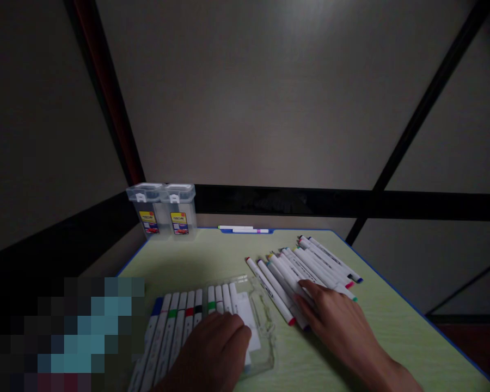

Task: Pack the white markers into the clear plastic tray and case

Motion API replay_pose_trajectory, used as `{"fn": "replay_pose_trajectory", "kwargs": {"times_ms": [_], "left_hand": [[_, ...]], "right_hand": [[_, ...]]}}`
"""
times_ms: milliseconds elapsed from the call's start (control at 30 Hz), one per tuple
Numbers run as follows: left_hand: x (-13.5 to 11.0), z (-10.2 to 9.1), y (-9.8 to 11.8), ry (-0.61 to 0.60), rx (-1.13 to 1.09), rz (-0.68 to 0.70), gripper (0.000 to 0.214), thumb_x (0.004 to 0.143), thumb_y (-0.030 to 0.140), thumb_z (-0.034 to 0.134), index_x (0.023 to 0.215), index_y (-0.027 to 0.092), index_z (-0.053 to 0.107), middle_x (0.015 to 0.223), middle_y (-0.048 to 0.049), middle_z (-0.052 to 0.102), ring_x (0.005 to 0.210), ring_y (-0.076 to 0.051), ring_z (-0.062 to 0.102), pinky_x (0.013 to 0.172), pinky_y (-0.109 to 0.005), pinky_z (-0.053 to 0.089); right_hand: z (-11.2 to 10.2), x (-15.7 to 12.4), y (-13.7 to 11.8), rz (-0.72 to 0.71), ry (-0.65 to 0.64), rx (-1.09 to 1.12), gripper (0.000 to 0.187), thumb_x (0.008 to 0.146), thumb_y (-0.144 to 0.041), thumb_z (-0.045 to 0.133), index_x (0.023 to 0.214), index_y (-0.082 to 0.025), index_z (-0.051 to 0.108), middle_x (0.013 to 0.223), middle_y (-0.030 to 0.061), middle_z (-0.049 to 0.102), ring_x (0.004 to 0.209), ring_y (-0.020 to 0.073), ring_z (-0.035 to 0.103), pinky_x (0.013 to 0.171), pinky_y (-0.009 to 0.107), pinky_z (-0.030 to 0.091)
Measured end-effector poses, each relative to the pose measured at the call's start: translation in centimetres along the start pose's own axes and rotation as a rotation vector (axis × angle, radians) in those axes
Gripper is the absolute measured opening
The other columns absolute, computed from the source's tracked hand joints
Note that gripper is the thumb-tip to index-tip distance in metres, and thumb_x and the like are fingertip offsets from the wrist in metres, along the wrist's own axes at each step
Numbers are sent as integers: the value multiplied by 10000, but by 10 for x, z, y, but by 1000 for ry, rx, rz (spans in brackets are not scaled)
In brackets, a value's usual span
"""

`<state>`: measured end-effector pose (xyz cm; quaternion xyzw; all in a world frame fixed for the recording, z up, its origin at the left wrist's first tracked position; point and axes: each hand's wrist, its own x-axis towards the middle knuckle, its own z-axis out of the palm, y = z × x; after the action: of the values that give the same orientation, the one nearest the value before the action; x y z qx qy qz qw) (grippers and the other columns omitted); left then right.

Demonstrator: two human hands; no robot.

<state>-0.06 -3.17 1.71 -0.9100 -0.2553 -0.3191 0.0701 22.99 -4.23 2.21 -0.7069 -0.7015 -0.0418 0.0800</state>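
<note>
The markers (270, 291) look like smooth plastic, the tray (270, 356) clear glossy plastic, the boxes (178, 207) translucent plastic with paper-like labels (179, 224); the surface (216, 256) seems matt with wood-like grain, the wall panel (249, 109) faintly shiny, the black band (249, 200) glossy

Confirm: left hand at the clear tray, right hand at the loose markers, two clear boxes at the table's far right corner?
Wrong corner: the head view puts the two clear boxes at the table's far left. Left hand at clear tray, right hand at loose markers: correct.
</note>
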Motion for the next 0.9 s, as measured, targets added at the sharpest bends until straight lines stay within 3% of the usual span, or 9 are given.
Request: {"fn": "replay_pose_trajectory", "kwargs": {"times_ms": [267,500,733,900], "left_hand": [[-1,4,-4,-55,-20,-13,223,812,43,346,723,175,503,673,-24,555,608,-155,514,568,-259,453],[2,3,-5,-61,-11,-22,240,779,13,330,708,174,494,667,-21,558,599,-159,517,570,-266,447],[0,10,-11,-80,-26,-74,206,831,82,332,763,172,505,722,-27,559,651,-163,518,608,-276,433],[7,8,-15,-188,-17,-153,165,837,116,373,801,175,524,774,-29,568,710,-175,534,649,-292,433]], "right_hand": [[1,3,4,61,-41,-94,218,878,-258,396,1019,-188,547,838,88,687,716,271,655,498,281,325],[2,4,5,54,-33,-105,174,870,-246,413,975,-181,536,821,93,682,710,267,657,496,281,348],[3,3,4,27,-27,-101,165,870,-230,408,981,-182,522,831,88,679,696,255,661,487,280,383],[2,1,2,7,-29,-108,161,875,-212,396,964,-173,524,783,82,672,686,250,663,484,279,401]]}}
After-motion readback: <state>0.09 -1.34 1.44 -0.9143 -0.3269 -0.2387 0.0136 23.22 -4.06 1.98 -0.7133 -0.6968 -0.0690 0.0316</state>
